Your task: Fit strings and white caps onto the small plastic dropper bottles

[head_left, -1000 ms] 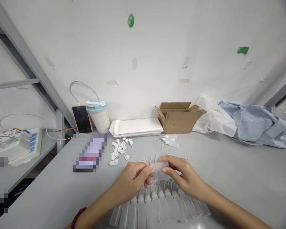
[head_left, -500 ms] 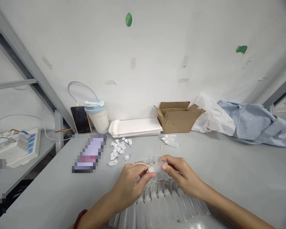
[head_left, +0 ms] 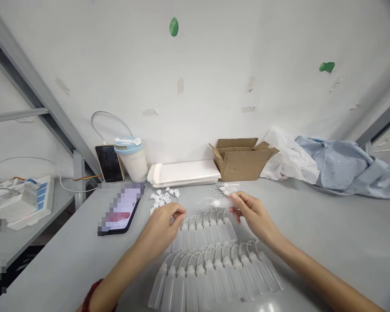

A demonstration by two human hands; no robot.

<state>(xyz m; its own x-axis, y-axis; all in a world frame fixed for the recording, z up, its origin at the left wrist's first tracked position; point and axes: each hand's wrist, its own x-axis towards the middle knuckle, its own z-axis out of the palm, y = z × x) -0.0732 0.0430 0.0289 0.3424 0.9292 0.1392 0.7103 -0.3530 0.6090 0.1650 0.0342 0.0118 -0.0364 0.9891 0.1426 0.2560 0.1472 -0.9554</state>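
My right hand [head_left: 251,212] is closed on a small translucent squeeze bottle [head_left: 223,203], its white cap pointing left and a thin tip blurred by motion. It hovers just in front of a few similar bottles [head_left: 231,187] lying near the cardboard box. My left hand [head_left: 165,219] has its thumb and fingers drawn together beside the pile of white caps [head_left: 162,198], partly covering it; whatever they hold, if anything, is hidden. Between and below my hands lie two rows of clear bottles with bent thin tubes, a back row [head_left: 208,234] and a front row [head_left: 214,281].
At the back stand a blue-lidded cup [head_left: 134,162], a phone on a cable [head_left: 109,164], a stack of white packets [head_left: 185,172], an open cardboard box [head_left: 243,164], a plastic bag [head_left: 287,158] and blue cloth [head_left: 341,167]. Another phone [head_left: 121,210] lies at left.
My left hand has let go of the bottle and moved left toward the caps. My right hand has carried the bottle up and away, uncovering the back row.
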